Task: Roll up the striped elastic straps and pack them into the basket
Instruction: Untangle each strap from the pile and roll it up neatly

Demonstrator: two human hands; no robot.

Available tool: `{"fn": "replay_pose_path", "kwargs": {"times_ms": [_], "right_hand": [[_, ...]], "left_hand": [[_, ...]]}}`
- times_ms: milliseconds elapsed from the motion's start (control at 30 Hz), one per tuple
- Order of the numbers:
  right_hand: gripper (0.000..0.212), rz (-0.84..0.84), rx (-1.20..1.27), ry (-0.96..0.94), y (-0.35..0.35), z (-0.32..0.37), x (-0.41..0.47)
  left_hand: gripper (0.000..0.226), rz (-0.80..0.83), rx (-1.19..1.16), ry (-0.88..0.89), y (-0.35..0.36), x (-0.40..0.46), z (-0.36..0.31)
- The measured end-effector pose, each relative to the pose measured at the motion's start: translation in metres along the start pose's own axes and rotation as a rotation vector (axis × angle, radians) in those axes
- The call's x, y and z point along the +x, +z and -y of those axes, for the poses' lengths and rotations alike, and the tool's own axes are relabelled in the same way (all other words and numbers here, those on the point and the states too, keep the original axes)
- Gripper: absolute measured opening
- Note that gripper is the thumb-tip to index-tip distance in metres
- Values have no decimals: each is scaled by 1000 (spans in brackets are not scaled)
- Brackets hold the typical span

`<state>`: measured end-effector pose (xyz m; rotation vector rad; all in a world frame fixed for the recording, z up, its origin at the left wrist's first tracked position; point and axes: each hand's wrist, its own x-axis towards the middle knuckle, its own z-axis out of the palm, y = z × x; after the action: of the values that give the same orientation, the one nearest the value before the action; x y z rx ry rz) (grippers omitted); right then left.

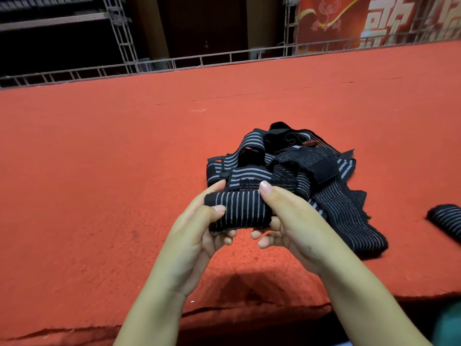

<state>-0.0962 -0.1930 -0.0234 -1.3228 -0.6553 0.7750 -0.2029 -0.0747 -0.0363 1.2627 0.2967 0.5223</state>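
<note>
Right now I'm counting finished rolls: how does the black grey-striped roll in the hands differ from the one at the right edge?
The held striped roll is gripped by both the left hand and right hand; the edge roll lies untouched on the red carpet, partly cut off. Both are black with grey stripes.

- The red felt bench (99, 171) lies bare to the left of the hands and beyond the pile, so a hand can pass freely there.
- A tangled pile of straps (287, 161) sits right behind both hands and blocks the way straight ahead.
- One strap (349, 221) trails toward the near right, crossing that side.
- A rolled strap (446, 221) lies at the right edge, apart from the pile.
- A metal railing (174, 62) closes the far edge.
</note>
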Motion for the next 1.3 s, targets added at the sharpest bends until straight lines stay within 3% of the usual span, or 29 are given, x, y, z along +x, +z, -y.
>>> {"fn": "replay_pose_path", "kwargs": {"times_ms": [167, 433, 533, 667, 767, 900, 1067, 1300], "right_hand": [[61, -20, 12, -16, -2, 0, 1], [41, -121, 35, -73, -27, -1, -10], [35, -154, 74, -63, -51, -1, -16], [20, -212, -27, -71, -103, -2, -28], [29, -341, -150, -141, -144, -4, -43], [32, -633, -230, -214, -199, -17, -61], [34, -945, -481, -106, -260, -57, -66], [37, -1024, -763, -7, -283, -93, -62]], "left_hand": [[53, 14, -17, -9, 2, 4, 0], [43, 8, -33, -72, 32, 17, 10], [51, 27, 5, -65, 55, 26, 16], [38, 90, -11, -69, 91, 49, 34], [37, 156, 0, -121, 125, 66, 54], [28, 212, 14, -197, 169, 80, 80], [19, 251, 48, -279, 200, 88, 97], [25, 237, 104, -321, 208, 93, 110]]}}
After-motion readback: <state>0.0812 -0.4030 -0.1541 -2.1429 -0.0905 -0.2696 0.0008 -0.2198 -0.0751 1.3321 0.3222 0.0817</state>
